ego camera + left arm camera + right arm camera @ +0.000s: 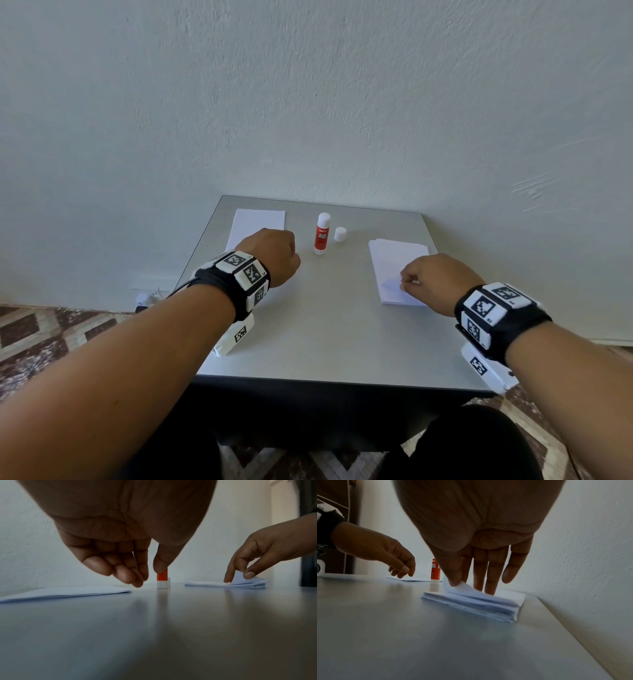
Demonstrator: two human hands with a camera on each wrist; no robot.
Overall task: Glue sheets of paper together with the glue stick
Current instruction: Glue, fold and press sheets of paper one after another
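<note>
We see a smooth, matte grey table (pixel 318 329) whose far edge meets a rough plastered wall (pixel 308 102), and near that edge stand an uncapped orange-and-white glue stick (pixel 321 234) and its small white cap (pixel 340 235). Our right hand (pixel 435 282) pinches up the near-left corner of the top sheet of a thick paper stack (pixel 397 265) by the right edge. Our left hand (pixel 274 257) hangs loosely curled and empty, hiding part of a flat paper sheet (pixel 258 222) at the far-left corner.

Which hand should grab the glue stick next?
Probably the left hand: it hangs empty right beside the glue stick. The right hand is busy pinching the top sheet.
</note>
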